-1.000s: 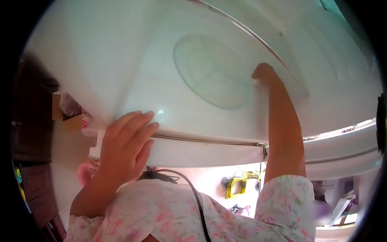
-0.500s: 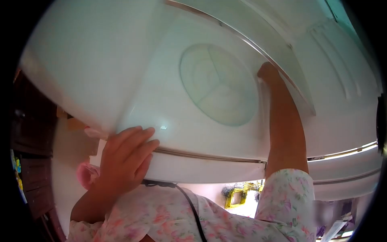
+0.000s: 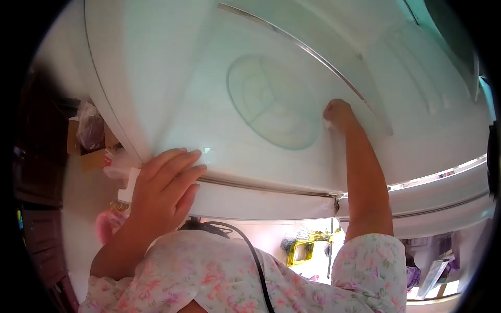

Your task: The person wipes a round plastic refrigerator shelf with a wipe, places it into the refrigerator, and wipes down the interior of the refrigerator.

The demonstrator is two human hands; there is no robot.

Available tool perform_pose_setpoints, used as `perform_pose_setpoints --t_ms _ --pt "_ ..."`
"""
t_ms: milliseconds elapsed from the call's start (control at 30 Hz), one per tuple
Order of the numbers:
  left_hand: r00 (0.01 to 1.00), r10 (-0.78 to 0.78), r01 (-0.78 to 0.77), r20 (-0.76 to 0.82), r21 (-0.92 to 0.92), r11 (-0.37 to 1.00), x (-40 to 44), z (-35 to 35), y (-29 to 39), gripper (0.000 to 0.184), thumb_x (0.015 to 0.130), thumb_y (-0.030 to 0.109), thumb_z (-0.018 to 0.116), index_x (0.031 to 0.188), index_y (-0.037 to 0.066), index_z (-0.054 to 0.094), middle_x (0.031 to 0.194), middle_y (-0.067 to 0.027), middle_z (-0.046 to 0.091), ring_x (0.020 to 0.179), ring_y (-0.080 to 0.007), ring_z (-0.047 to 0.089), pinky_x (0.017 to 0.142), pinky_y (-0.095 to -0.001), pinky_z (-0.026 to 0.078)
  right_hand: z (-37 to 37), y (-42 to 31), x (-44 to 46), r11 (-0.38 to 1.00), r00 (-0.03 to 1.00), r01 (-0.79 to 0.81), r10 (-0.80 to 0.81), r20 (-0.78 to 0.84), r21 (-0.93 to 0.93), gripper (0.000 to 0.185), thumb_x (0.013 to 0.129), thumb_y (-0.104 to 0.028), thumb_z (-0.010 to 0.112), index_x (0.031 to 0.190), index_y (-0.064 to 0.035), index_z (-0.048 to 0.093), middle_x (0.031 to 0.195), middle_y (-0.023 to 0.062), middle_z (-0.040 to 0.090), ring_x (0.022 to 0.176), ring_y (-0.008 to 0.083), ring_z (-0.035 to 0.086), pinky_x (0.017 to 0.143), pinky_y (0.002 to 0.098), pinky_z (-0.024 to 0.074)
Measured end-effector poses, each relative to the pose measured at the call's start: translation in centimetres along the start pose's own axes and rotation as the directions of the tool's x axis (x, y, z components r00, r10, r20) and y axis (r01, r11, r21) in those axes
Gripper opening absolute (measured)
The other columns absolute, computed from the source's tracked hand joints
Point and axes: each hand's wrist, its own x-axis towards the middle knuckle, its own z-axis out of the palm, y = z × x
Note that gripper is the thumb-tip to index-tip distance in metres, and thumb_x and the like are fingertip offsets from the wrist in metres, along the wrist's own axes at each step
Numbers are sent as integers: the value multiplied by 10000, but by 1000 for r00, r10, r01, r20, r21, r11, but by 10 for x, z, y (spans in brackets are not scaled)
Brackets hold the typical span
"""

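Observation:
I am leaning into what looks like a refrigerator, its pale inner surface [image 3: 209,112] filling the view. A large faint round pattern [image 3: 274,101] with dividing lines shows in the middle. My left hand [image 3: 162,188] lies open on the front edge, fingers stretched over the rim. Further in, my right hand [image 3: 339,112] is closed in a fist against the surface, right of the round pattern. A small whitish bit shows under its fingers, too indistinct to name. Above it runs a shelf edge with a shiny metal strip [image 3: 292,39].
The open door [image 3: 443,193] is at the right, beside my right arm. On the left are a cardboard box [image 3: 78,148] with a plastic bag [image 3: 90,125] and dark wooden cabinets [image 3: 39,161]. A black cable [image 3: 255,261] hangs across my floral top.
My right hand has come back from beneath the metal-edged shelf, slightly toward me and left, still closed. My left hand stays on the edge. The camera view has shifted a little.

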Motion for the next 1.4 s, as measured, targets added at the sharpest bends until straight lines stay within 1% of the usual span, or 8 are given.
perform_pose_setpoints --t_ms 300,567,667,700,767,900,1200,1400 --pt "997 -53 50 48 62 997 2 15 10 341 670 17 661 1007 66 654 1145 -108 614 1065 -313 556 907 -430 430 78 62 128 960 890 4 -131 -437 -280 158 798 -158 578 844 -32 662 933 158 675 911 283 632 861 369 469" --pt "999 3 2 -35 139 990 12 18 12 309 692 34 684 995 86 661 1118 -55 625 1006 -237 588 802 -348 465 97 -53 225 990 694 27 -120 -709 -142 189 811 -167 557 885 -31 666 960 162 675 941 285 633 870 372 474" --pt "999 26 -21 -34 149 989 19 17 14 304 688 30 679 987 80 665 1135 -61 622 1028 -246 577 829 -352 454 83 -135 204 905 643 343 -421 -639 -251 202 816 -170 550 901 -30 668 969 163 675 952 286 633 874 373 476" --pt "999 42 -37 -31 145 989 21 19 16 309 678 27 675 983 74 667 1156 -69 617 1048 -257 565 863 -357 442 62 -173 178 878 812 440 -479 -335 -189 211 844 -136 501 933 -34 663 991 164 672 950 318 632 864 389 491" --pt "999 25 -19 -38 150 989 19 29 33 306 679 24 677 981 75 663 1143 -66 620 1048 -260 570 859 -363 445 73 -220 117 649 656 701 -422 -626 296 261 862 -86 444 1009 -43 655 1021 159 667 948 354 629 861 397 501" --pt "997 41 -36 -66 76 996 15 34 36 310 664 0 671 962 83 658 1097 -68 629 1037 -274 580 833 -383 469 44 -233 22 698 787 588 -378 -487 409 308 862 -59 460 1118 -15 625 1119 182 633 1054 364 588 934 401 462" --pt "950 135 -160 -282 -67 985 15 22 32 362 628 -102 562 917 93 658 1005 -50 652 934 -272 604 791 -369 483 10 -164 -201 403 573 785 -760 -306 469 360 908 -146 532 1236 3 533 1324 169 506 1254 332 454 1029 405 400" --pt "950 128 -161 -286 -97 982 16 23 33 333 656 -93 563 927 77 652 1007 -68 649 938 -294 599 808 -389 481 26 -144 -155 807 840 536 -480 -254 247 523 963 -313 472 1336 49 417 1399 224 417 1334 341 359 1108 390 303"
